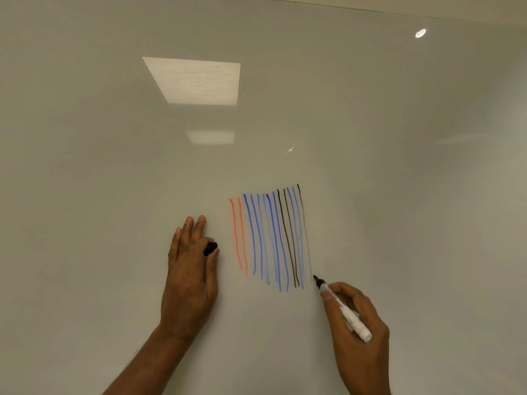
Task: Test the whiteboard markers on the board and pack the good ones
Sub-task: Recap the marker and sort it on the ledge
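A glossy whiteboard (pixel 114 195) fills the view. On it stand several vertical test lines (pixel 271 238): two orange at the left, then blue ones and dark ones. The rightmost dark line fades to a faint grey trace lower down. My right hand (pixel 359 332) grips a white marker (pixel 345 309) with a black tip; the tip touches the board at the bottom end of that faint line. My left hand (pixel 191 269) rests on the board left of the lines, other fingers extended, and pinches a black marker cap (pixel 210 248) between thumb and forefinger.
Ceiling lights reflect on the board as a bright rectangle (pixel 196 81) above and a smaller one below it. The board's top edge (pixel 370 8) shows at the upper right.
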`<action>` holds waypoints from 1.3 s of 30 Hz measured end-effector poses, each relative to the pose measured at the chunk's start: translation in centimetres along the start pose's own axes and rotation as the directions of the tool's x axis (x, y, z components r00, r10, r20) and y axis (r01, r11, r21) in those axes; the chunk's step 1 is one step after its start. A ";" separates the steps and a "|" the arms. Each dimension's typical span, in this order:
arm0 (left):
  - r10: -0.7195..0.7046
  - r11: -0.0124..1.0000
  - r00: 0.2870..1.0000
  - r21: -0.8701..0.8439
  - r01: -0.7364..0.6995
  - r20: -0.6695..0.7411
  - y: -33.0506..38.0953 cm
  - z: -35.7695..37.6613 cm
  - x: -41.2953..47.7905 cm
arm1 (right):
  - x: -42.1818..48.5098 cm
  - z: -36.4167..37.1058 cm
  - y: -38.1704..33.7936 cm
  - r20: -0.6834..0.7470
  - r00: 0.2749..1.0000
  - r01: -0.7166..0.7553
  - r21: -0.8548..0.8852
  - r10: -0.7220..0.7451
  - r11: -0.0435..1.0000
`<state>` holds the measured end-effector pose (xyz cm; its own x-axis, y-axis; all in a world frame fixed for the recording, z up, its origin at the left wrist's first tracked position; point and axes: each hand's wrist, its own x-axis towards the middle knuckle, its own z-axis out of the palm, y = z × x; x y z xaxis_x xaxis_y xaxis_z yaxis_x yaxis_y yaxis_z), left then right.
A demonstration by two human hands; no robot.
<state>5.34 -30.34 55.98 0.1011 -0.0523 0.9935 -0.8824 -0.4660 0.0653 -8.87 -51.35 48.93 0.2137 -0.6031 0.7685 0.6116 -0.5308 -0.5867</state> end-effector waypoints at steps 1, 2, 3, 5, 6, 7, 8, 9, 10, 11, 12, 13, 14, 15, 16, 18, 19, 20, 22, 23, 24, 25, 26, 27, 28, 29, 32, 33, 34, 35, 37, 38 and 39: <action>-0.006 1.000 1.000 -0.001 0.006 -0.001 0.0 0.0 0.0 | 0.7 0.3 -0.8 -0.017 1.000 0.014 0.051 -0.013 0.999; -0.011 1.000 1.000 -0.005 0.011 -0.001 0.0 0.0 0.0 | 1.6 0.6 -1.8 -0.023 0.999 0.049 0.083 -0.047 0.995; -0.014 1.000 1.000 -0.007 0.014 -0.002 0.1 0.0 0.0 | 2.7 1.0 -2.9 -0.017 0.996 0.090 0.096 -0.089 0.991; -0.009 1.000 1.000 -0.003 0.009 -0.004 0.1 0.0 0.0 | 4.9 2.0 -4.7 -0.004 0.989 0.148 0.113 -0.148 0.983; -0.005 1.000 1.000 0.003 0.005 -0.005 0.1 0.0 0.0 | 6.0 2.5 -5.3 -0.003 0.986 0.164 0.120 -0.165 0.979; -0.004 1.000 1.000 0.007 0.004 -0.005 0.0 0.0 0.0 | 6.9 3.1 -5.8 -0.004 0.984 0.175 0.123 -0.176 0.977; -0.005 1.000 1.000 0.008 0.005 -0.003 0.0 0.0 0.0 | 7.7 3.6 -6.1 -0.006 0.984 0.179 0.117 -0.179 0.977; -0.007 1.000 1.000 0.009 0.007 -0.001 0.0 0.1 0.0 | 8.4 4.0 -6.4 -0.004 0.983 0.182 0.106 -0.182 0.978; -0.006 1.000 1.000 0.010 0.006 -0.001 0.0 0.0 0.0 | 9.0 4.4 -6.6 0.000 0.982 0.186 0.099 -0.187 0.977; -0.003 1.000 1.000 0.013 0.003 -0.003 0.0 0.0 0.0 | 9.5 4.6 -6.8 0.002 0.981 0.191 0.090 -0.192 0.977; 0.001 1.000 1.000 0.015 -0.001 -0.005 -0.1 0.1 0.0 | 9.8 4.8 -6.7 0.003 0.981 0.195 0.080 -0.196 0.977; 0.005 1.000 1.000 0.015 -0.005 -0.007 0.0 0.0 0.0 | 10.0 4.9 -6.7 0.003 0.980 0.199 0.074 -0.200 0.977; 0.008 1.000 1.000 0.013 -0.008 -0.009 0.0 0.1 -0.1 | 10.0 4.9 -6.5 0.003 0.981 0.195 0.070 -0.196 0.978; 0.011 1.000 1.000 0.013 -0.011 -0.012 0.0 0.1 -0.1 | 9.8 4.7 -6.3 0.003 0.982 0.191 0.066 -0.191 0.979; 0.014 1.000 1.000 0.015 -0.014 -0.016 0.0 0.1 -0.1 | 9.5 4.5 -5.9 0.002 0.982 0.187 0.058 -0.188 0.981; 0.018 1.000 1.000 0.019 -0.017 -0.019 0.0 0.1 0.0 | 8.5 3.9 -4.9 0.002 0.984 0.178 0.045 -0.179 0.983; 0.018 1.000 1.000 0.021 -0.018 -0.018 0.0 0.1 0.0 | 7.8 3.5 -4.3 0.004 0.986 0.169 0.035 -0.169 0.985; 0.019 1.000 1.000 0.024 -0.019 -0.017 -0.1 0.1 0.0 | 7.0 3.0 -3.7 0.005 0.987 0.158 0.022 -0.159 0.987; 0.022 0.999 1.000 0.031 -0.021 -0.017 -0.1 0.1 0.0 | 5.3 2.1 -2.5 0.003 0.991 0.136 0.004 -0.136 0.991; 0.024 0.999 1.000 0.035 -0.024 -0.016 -0.1 0.2 0.0 | 4.4 1.5 -1.9 -0.004 0.992 0.124 -0.001 -0.124 0.992; 0.026 0.999 1.000 0.037 -0.025 -0.014 -0.1 0.2 0.0 | 3.6 1.0 -1.3 -0.012 0.994 0.108 -0.005 -0.108 0.994; 0.025 0.999 1.000 0.037 -0.025 -0.013 -0.2 0.2 0.0 | 2.7 0.6 -0.7 -0.011 0.996 0.087 -0.010 -0.087 0.996; 0.023 0.999 1.000 0.035 -0.022 -0.012 -0.2 0.2 0.0 | 1.9 0.2 -0.3 0.000 0.998 0.068 -0.025 -0.068 0.997; 0.021 0.999 1.000 0.032 -0.020 -0.013 -0.2 0.2 0.0 | 1.2 -0.2 0.2 0.017 0.998 0.057 -0.057 -0.056 0.997; 0.019 0.999 1.000 0.028 -0.019 -0.015 -0.2 0.2 -0.1 | 0.6 -0.6 0.5 0.034 0.998 0.048 -0.085 -0.045 0.995; 0.017 1.000 1.000 0.020 -0.017 -0.016 -0.2 0.2 -0.1 | 0.2 -0.9 0.7 0.042 0.999 0.027 -0.099 -0.023 0.995; 0.000 0.999 1.000 -0.035 0.000 0.000 0.0 -0.1 0.0 | -0.4 -1.4 0.9 0.026 0.997 -0.078 -0.006 0.078 0.997; -0.012 0.998 1.000 -0.061 0.012 0.006 0.1 -0.3 0.0 | -0.5 -1.5 0.8 0.012 0.995 -0.101 0.040 0.100 0.994; -0.038 0.995 0.999 -0.096 0.039 0.010 0.4 -0.5 -0.1 | -0.6 -1.6 0.5 0.009 0.993 -0.117 0.071 0.117 0.991; -0.085 0.986 0.996 -0.144 0.086 0.014 0.7 -0.9 -0.3 | -0.8 -1.6 -0.1 0.015 0.992 -0.129 0.089 0.128 0.988; -0.197 0.945 0.980 -0.264 0.194 0.016 2.0 -2.0 -1.0 | -1.4 -1.6 -1.7 0.052 0.990 -0.140 0.129 0.135 0.982; -0.239 0.920 0.971 -0.319 0.230 0.011 2.8 -2.5 -1.5 | -2.0 -1.5 -2.5 0.075 0.988 -0.147 0.155 0.137 0.977; -0.278 0.893 0.961 -0.366 0.261 0.006 3.7 -3.1 -2.0 | -2.6 -1.4 -3.3 0.113 0.984 -0.156 0.183 0.137 0.971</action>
<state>0.47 -29.20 54.50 0.3453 0.0739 0.9356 -0.9301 -0.1062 0.3517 -12.53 -48.86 48.50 0.3805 -0.5989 0.7047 0.6998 -0.3117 -0.6427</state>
